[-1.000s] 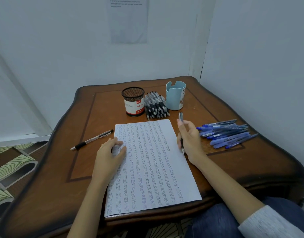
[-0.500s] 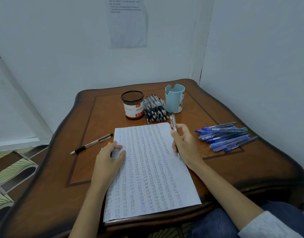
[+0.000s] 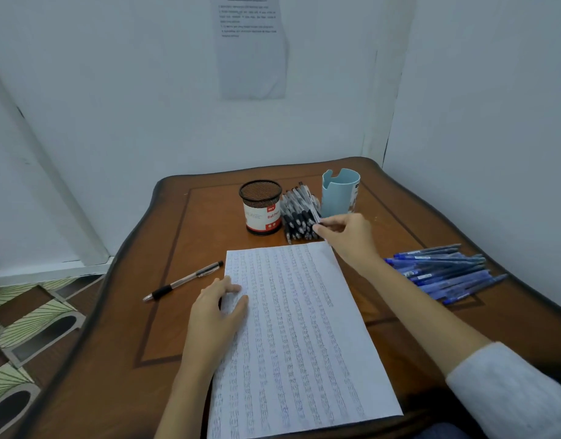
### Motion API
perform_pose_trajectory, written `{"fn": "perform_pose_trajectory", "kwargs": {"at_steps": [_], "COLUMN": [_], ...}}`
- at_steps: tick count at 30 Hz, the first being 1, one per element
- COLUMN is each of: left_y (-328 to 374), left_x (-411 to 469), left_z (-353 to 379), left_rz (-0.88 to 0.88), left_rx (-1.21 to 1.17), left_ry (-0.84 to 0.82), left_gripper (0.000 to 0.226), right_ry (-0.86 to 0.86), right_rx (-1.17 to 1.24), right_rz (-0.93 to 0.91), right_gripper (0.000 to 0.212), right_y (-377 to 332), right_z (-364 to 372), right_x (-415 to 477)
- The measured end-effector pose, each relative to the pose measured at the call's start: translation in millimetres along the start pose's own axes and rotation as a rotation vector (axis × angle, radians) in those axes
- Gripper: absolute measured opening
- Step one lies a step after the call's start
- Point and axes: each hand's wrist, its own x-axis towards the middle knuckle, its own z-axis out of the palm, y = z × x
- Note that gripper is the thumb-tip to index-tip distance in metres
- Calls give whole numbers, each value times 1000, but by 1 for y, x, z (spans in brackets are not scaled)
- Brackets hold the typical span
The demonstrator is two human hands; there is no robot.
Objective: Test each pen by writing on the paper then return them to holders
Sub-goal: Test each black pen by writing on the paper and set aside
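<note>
A white paper [image 3: 304,327] covered in columns of test scribbles lies in the middle of the wooden table [image 3: 120,327]. My left hand [image 3: 215,315] rests flat on the paper's left edge. Beyond the paper's top right corner, my right hand [image 3: 348,239] pinches a black-and-clear pen at the right edge of a pile of black pens [image 3: 296,213]. The pile lies between a black mesh holder [image 3: 261,207] with a red-and-white label and a light blue holder [image 3: 339,193]. A heap of blue pens [image 3: 444,274] lies on the right.
A single black-grip pen [image 3: 184,280] lies left of the paper. White walls close in behind and to the right of the table, with a printed sheet [image 3: 252,45] taped on the back wall. Patterned floor tiles [image 3: 25,327] show at the left.
My right hand has carried the pen from the paper's right edge up to the black pen pile. The camera has tilted upward. My left hand stays on the paper.
</note>
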Motion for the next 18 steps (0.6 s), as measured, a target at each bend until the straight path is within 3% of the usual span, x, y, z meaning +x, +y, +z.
{"fn": "perform_pose_trajectory", "kwargs": {"at_steps": [12, 18], "left_y": [-2, -4], "left_x": [4, 4], "left_z": [2, 1], "left_rz": [4, 2], "left_rx": [-3, 6], "left_ry": [17, 13], "left_gripper": [20, 20], "right_ry": [16, 96], "right_rx": [-289, -372], "right_rz": [-49, -202], "right_gripper": [28, 20], "right_y": [-1, 4], "right_z": [43, 48], "right_x": [74, 62]}}
